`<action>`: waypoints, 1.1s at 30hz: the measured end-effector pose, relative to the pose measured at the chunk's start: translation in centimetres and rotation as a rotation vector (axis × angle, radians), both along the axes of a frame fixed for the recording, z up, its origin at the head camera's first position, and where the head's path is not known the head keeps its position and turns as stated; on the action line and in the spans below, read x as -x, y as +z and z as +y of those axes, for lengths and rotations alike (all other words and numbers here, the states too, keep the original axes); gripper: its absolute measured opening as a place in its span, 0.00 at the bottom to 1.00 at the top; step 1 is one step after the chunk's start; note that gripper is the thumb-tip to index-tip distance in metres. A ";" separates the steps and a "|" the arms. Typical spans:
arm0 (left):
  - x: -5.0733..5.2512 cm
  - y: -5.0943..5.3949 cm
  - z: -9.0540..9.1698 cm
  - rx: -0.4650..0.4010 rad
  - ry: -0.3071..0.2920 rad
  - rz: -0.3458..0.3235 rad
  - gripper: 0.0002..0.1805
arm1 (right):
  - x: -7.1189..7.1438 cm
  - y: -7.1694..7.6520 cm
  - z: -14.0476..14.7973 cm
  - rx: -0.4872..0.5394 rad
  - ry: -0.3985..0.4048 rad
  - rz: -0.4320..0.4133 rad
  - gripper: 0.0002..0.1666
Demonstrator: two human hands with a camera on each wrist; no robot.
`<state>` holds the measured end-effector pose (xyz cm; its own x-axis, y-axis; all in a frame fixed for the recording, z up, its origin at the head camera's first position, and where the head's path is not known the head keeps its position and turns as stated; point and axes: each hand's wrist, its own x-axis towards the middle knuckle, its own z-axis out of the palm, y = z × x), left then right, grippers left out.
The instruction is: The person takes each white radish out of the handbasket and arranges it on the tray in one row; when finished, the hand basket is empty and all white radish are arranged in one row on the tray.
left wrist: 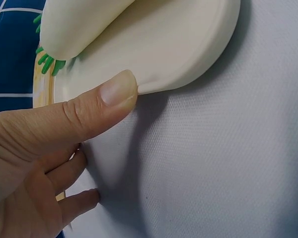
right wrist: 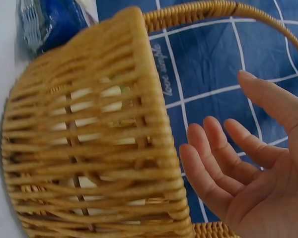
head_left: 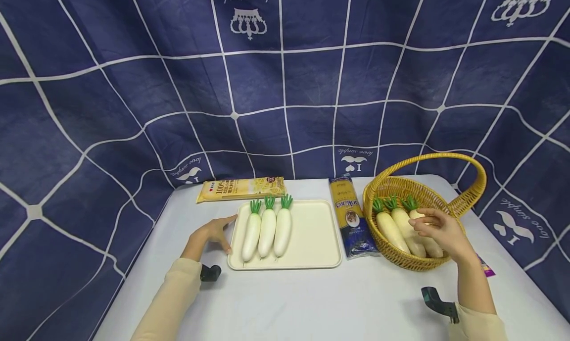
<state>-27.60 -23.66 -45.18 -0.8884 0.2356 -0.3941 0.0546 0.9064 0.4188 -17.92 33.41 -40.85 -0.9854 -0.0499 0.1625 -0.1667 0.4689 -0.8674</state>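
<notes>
R fingers (right wrist: pixel 204 174) nr wicker bskt (right wrist: pixel 156 148)

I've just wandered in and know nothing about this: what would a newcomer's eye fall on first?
Probably the wicker basket with its tall arched handle, at the table's right, with long white radishes inside and the right hand over them. Next, three green-topped radishes lie side by side on the left part of the cream tray, beside the left hand. Behind hangs a dark blue cloth with white grid lines.
</notes>
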 end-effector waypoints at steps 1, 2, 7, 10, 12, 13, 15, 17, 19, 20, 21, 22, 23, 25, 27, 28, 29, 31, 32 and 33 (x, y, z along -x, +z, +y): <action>0.0 0.0 0.0 0.002 -0.004 0.002 0.65 | 0.1 0.0 0.2 -0.010 -0.012 -0.002 0.31; 0.0 -0.1 0.0 0.004 -0.006 0.005 0.65 | 0.2 0.0 0.4 -0.023 -0.025 -0.003 0.32; 0.0 0.0 0.0 0.010 -0.002 0.006 0.65 | 0.9 0.0 1.1 -0.116 -0.099 -0.014 0.33; 0.0 -0.1 0.0 0.011 -0.002 0.004 0.65 | 1.4 -0.2 1.4 -0.158 -0.136 -0.022 0.34; 0.0 -0.1 0.0 0.007 0.003 -0.001 0.65 | 1.7 -0.4 1.6 -0.155 -0.144 -0.031 0.35; 0.0 -0.1 0.0 0.006 0.001 0.000 0.65 | 1.8 -0.4 1.7 -0.154 -0.149 -0.037 0.36; 0.1 -0.2 0.0 0.007 -0.001 0.000 0.65 | 2.0 -0.5 1.9 -0.156 -0.152 -0.048 0.38; 0.1 -0.1 0.0 0.005 0.008 -0.005 0.65 | 2.2 -0.6 2.1 -0.162 -0.155 -0.063 0.40; 0.2 -0.1 0.0 0.006 0.010 -0.004 0.65 | 2.4 -0.6 2.2 -0.187 -0.159 -0.073 0.41; 0.2 -0.1 0.0 0.005 0.013 -0.005 0.65 | 2.5 -0.6 2.3 -0.202 -0.158 -0.079 0.42; 0.2 -0.1 0.0 0.004 0.016 -0.004 0.65 | 2.6 -0.6 2.4 -0.216 -0.156 -0.089 0.43; 0.2 -0.1 0.0 0.003 0.019 -0.004 0.65 | 2.7 -0.6 2.5 -0.228 -0.151 -0.100 0.44; 0.2 -0.1 0.0 0.005 0.017 -0.004 0.65 | 2.8 -0.6 2.6 -0.242 -0.144 -0.114 0.45; 0.1 0.0 0.1 0.004 0.019 -0.006 0.65 | 3.0 -0.7 2.8 -0.270 -0.128 -0.146 0.48; 0.1 0.0 0.2 0.011 0.010 -0.004 0.65 | 3.2 -0.9 3.0 -0.283 -0.110 -0.181 0.50; 0.0 0.0 0.2 0.008 0.016 -0.008 0.65 | 3.3 -1.0 3.1 -0.288 -0.104 -0.193 0.50; 0.0 0.0 0.2 0.010 0.017 -0.009 0.65 | 3.3 -1.1 3.1 -0.291 -0.101 -0.206 0.51; 0.1 0.0 0.2 0.012 0.021 -0.011 0.65 | 3.5 -1.3 3.2 -0.290 -0.096 -0.232 0.52; 0.1 0.0 0.2 0.014 0.021 -0.011 0.65 | 3.5 -1.4 3.2 -0.285 -0.093 -0.244 0.52; 0.1 -0.1 0.2 0.013 0.026 -0.012 0.65 | 3.5 -1.5 3.2 -0.278 -0.089 -0.256 0.52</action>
